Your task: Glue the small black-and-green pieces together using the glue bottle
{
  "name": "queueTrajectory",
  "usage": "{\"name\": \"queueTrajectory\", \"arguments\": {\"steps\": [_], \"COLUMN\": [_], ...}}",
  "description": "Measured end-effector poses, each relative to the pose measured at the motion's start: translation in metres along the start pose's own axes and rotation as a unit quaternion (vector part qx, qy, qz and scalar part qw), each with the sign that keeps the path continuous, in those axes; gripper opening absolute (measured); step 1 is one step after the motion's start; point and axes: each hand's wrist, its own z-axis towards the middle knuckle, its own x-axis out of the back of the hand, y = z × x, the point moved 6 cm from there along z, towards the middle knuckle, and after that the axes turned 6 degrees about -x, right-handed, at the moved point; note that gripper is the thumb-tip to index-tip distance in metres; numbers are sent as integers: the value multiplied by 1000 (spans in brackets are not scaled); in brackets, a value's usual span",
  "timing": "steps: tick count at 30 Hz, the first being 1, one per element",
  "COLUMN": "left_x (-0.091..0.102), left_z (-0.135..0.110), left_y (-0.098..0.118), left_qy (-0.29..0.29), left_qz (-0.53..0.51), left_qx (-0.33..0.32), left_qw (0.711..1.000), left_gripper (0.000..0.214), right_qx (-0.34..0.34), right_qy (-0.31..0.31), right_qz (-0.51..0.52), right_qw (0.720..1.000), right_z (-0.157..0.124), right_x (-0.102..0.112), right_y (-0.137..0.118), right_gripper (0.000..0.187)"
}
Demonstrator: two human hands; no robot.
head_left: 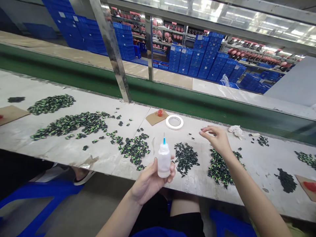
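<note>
Left hand (pixel 148 184) wraps the bottle (pixel 164 163) upright, probably so it won't drip; right hand (pixel 218 138) half-curled, can't tell if it's pinching anything tiny.

Left forearm (pixel 120 212): bare, enters at bottom edge, angled up and rightward. Left hand (pixel 148 187): palm upward, fingers curled in grip, thumb upright on left side. Right forearm (pixel 254 194): bare, enters at lower right, slants up-left, reaching farther forward. Right hand (pixel 217 137): thumb and forefinger tips close together, contact unclear.
</note>
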Motion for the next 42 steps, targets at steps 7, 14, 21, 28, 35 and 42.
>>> {"name": "queueTrajectory", "arguments": {"steps": [7, 14, 21, 28, 35, 42], "left_x": [55, 71, 74, 41, 14, -8], "left_z": [14, 30, 35, 21, 6, -4], "left_y": [15, 6, 0, 4, 15, 18], "left_qy": [110, 118, 94, 77, 81, -11], "left_qz": [360, 585, 510, 386, 348, 303], "left_qx": [-109, -150, -110, -64, -72, -63], "left_qw": [920, 788, 848, 917, 931, 951], "left_gripper": [53, 34, 38, 43, 44, 42], "right_qx": [-42, -28, -21, -7, 55, 113], "right_qy": [-44, -62, -74, -82, -61, -63], "right_qz": [-59, -73, -67, -40, 23, 45], "right_qw": [996, 995, 995, 996, 996, 991], "right_z": [29, 43, 46, 33, 2, -36], "right_x": [-39, -79, -88, -81, -58, -36], "right_y": [29, 32, 30, 15, -25, -60], "right_gripper": [11, 6, 4, 9, 15, 5]}}
